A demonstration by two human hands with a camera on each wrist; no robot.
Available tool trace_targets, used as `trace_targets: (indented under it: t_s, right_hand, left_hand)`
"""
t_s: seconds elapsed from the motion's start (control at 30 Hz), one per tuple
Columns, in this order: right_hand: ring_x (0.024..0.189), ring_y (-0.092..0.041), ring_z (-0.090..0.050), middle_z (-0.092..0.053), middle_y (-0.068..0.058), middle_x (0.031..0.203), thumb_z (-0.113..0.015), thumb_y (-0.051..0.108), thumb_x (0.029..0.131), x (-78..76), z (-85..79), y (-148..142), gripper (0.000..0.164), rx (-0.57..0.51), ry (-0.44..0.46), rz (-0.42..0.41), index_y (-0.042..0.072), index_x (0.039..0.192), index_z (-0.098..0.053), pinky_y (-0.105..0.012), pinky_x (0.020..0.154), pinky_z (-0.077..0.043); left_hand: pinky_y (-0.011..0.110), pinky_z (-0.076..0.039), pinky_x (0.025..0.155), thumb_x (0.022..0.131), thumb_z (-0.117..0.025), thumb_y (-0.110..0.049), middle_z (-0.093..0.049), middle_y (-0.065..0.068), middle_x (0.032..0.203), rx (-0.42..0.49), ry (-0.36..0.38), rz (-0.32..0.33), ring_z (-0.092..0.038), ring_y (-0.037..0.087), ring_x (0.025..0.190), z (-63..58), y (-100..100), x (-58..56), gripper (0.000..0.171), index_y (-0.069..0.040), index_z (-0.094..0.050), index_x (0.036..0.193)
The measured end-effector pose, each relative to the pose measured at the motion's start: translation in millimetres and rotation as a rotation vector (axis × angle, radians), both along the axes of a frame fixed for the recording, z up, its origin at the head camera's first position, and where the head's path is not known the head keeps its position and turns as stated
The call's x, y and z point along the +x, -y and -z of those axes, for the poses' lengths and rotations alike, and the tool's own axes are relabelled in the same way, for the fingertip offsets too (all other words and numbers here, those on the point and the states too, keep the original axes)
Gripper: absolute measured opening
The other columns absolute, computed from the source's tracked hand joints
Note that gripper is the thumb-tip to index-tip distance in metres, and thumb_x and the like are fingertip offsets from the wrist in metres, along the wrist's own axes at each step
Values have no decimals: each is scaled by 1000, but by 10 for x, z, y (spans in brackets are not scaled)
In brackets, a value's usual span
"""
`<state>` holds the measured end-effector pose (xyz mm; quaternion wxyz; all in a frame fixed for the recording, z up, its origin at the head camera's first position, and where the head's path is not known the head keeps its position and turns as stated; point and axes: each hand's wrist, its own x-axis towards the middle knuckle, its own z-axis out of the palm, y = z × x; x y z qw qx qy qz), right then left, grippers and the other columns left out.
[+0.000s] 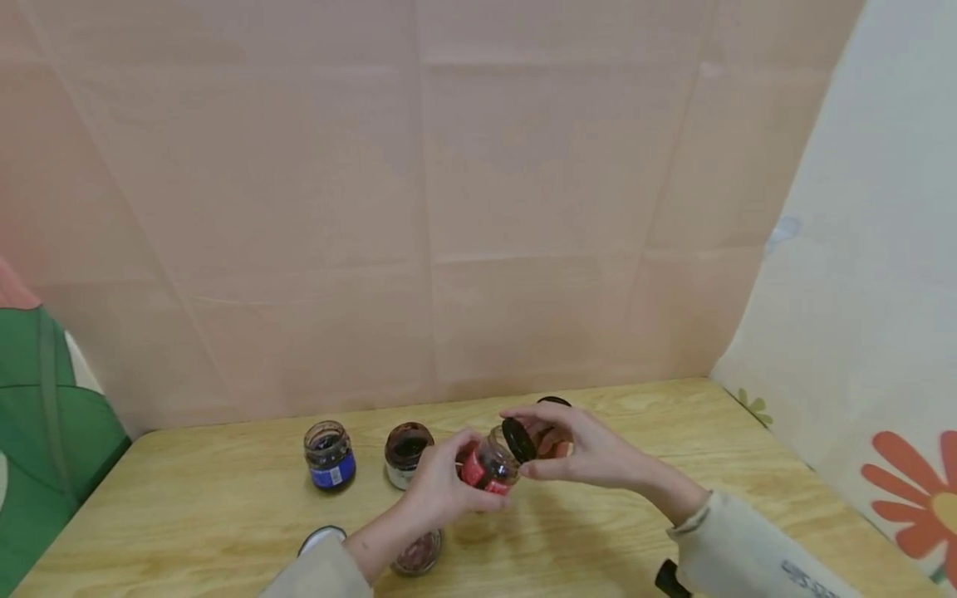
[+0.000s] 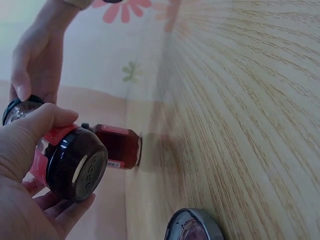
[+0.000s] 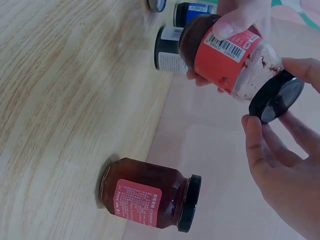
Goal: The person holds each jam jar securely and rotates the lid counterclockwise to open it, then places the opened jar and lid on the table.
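Observation:
My left hand (image 1: 449,482) grips a glass jar (image 2: 75,160) with a red label around its body, holding it tilted above the table. Dark contents fill its bottom part, and reddish bits cling inside the clear neck. With fingertips and thumb, my right hand (image 1: 591,448) pinches a black lid (image 3: 276,97) by its rim at the jar's mouth. Whether the lid is threaded on, I cannot tell. Behind the right hand a second red-labelled jar (image 3: 145,195) stands on the table, its black lid on.
On the wooden table (image 1: 187,498) stand a lidless blue-labelled jar (image 1: 330,457) and a lidless pale-labelled jar (image 1: 407,448). A round rimmed piece with reddish smears (image 1: 419,555) and a pale disc (image 1: 321,536) lie near the left forearm. A black object (image 1: 670,579) shows beside the right sleeve.

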<state>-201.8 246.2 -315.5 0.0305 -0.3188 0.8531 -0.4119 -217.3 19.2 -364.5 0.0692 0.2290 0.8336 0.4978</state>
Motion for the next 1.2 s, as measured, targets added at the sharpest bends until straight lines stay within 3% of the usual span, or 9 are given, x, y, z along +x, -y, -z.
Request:
trace_targets:
  t_s: [0.23,0.43,0.67,0.8,0.9,1.07,1.2]
  right_hand:
    - [93,-24,-63,-64,-8,112,-74,26,84,-19,36,5,56,-19,19,102,12,133,-52,-28,76,-54]
    - [100,-23,-62,-64,-9,114,-76,31,81,20,83,-18,58,-26,9,219,6,129,-54,-34,83,-54]
    - [90,-20,-63,-63,-7,107,-78,27,79,72,115,-75,56,-54,-80,291,3,125,-56,-27,74,-53]
    - [87,-15,-60,-64,-1,98,-79,23,78,103,131,-101,54,-59,-173,297,4,123,-57,-26,77,-53]
    - [84,-12,-59,-63,1,94,-79,24,79,140,155,-114,50,-46,-200,272,6,121,-59,-28,77,-53]
    - [85,-9,-61,-64,3,95,-79,28,78,189,211,-134,46,-20,-167,237,7,116,-61,-29,77,-53]
    - [87,-11,-62,-66,3,96,-79,33,77,201,266,-146,48,4,-107,235,9,115,-61,-27,78,-53]
  left_hand:
    - [31,-54,73,63,-89,-22,-67,0,103,0,-28,-34,-63,15,91,10,-36,-17,54,-16,-61,108]
    - [44,-52,88,61,-89,-15,-65,6,112,29,-71,-85,-60,27,106,49,-108,-24,52,-15,-63,106]
    - [42,-52,84,60,-90,-17,-61,6,109,11,-120,-166,-57,25,101,36,-179,-84,60,-11,-63,113]
    - [45,-51,87,61,-90,-15,-63,7,111,16,-144,-210,-58,27,104,28,-208,-130,61,-10,-63,115]
    - [45,-52,86,61,-90,-16,-66,8,110,30,-116,-246,-60,28,103,38,-225,-145,60,-9,-64,115]
    - [40,-54,81,62,-89,-14,-68,9,107,69,-53,-292,-63,26,99,72,-247,-167,59,-7,-65,115]
    - [40,-54,80,63,-89,-14,-69,9,106,70,-54,-300,-63,26,98,89,-273,-191,58,-6,-64,115]
